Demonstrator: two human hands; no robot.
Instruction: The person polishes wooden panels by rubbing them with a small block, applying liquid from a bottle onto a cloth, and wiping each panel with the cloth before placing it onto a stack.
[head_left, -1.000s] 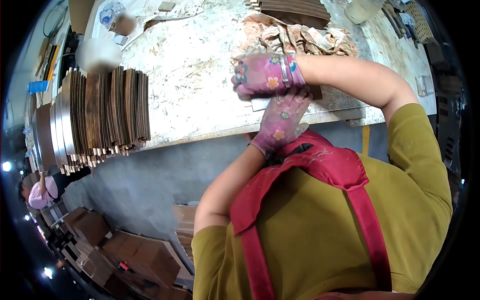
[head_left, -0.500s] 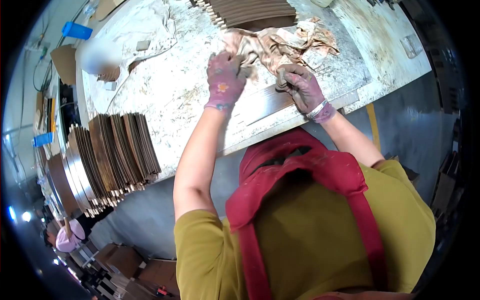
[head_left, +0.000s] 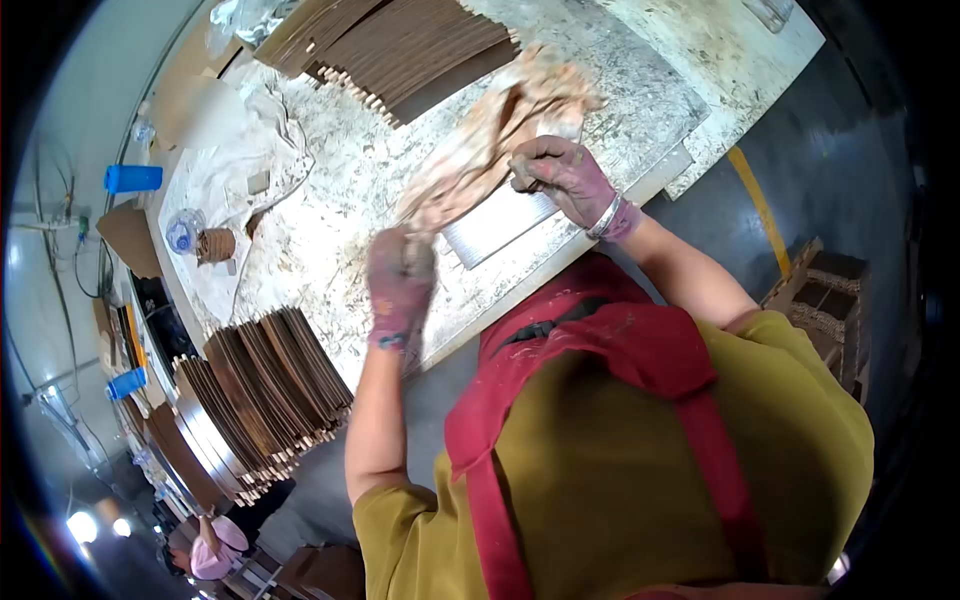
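Panel (head_left: 500, 222) lies flat near the table edge, around 12 o'clock in the view, with a sheen on its exposed face; whether that face is finished cannot be told. Slatted stacks stand at 11 o'clock (head_left: 390, 50) and 8 o'clock (head_left: 265, 385), but nothing shows which pieces have been handled and which remain. The gloved left hand (head_left: 400, 285), toward 9 o'clock and blurred, seems closed on one end of a stained cloth (head_left: 480, 150), which stretches toward 1 o'clock, past the panel's far side. The gloved right hand (head_left: 572, 180), at 1 o'clock, has its fingers bent round a small greyish piece (head_left: 520, 172) that cannot be identified. The worktable (head_left: 640, 90) is pale and heavily blotched. A clear container (head_left: 184, 232) sits near 10 o'clock; beyond the table, a yellow floor line (head_left: 760, 210) runs near 2 o'clock, and a person in pink (head_left: 214, 548) is between 7 and 8 o'clock.
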